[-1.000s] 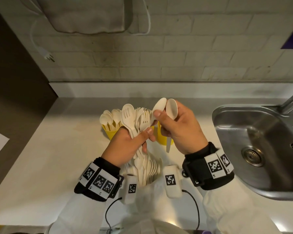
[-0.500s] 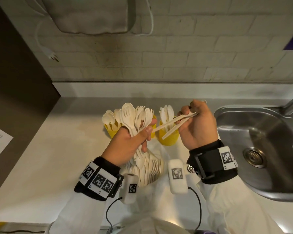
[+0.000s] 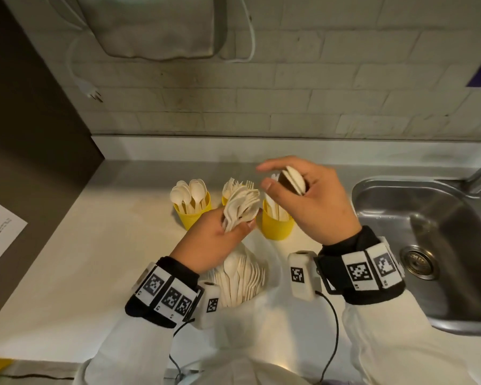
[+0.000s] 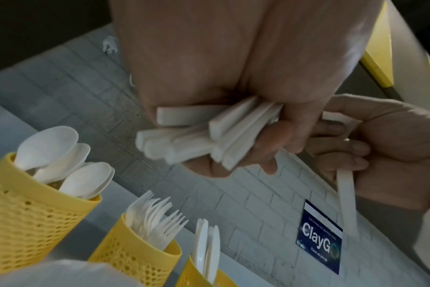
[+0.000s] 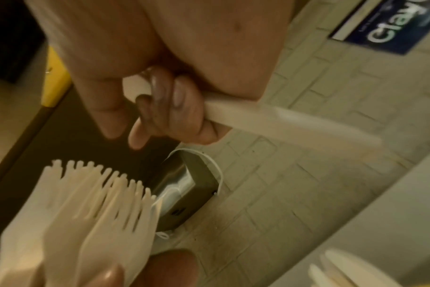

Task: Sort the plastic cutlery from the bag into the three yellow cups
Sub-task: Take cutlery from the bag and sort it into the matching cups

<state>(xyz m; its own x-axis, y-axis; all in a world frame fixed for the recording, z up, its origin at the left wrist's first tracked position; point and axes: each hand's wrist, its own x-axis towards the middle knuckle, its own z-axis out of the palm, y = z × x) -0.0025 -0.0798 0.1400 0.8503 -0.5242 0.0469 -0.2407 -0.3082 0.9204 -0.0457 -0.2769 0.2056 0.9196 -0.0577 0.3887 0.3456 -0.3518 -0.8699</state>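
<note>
Three yellow cups on a pale counter (image 3: 67, 259), walls pierced in a mesh pattern. Left cup (image 3: 190, 215): white spoons, bowls up. Middle cup (image 4: 135, 258): forks, prongs up, mostly hidden in the head view behind the held bundle. Right cup (image 3: 277, 226): knives, blades up. Near the body, a clear plastic bag (image 3: 247, 295) holding more flat white cutlery, stacked on edge. To the right, a steel sink (image 3: 442, 218).

Left hand (image 3: 214, 243) clamped around a bundle of forks and spoons (image 3: 240, 207), square handle ends sticking out below the fist. Right hand (image 3: 308, 201) above the right cup, lower fingers curled round two spoons (image 3: 295, 179), thumb and forefinger spread apart.
</note>
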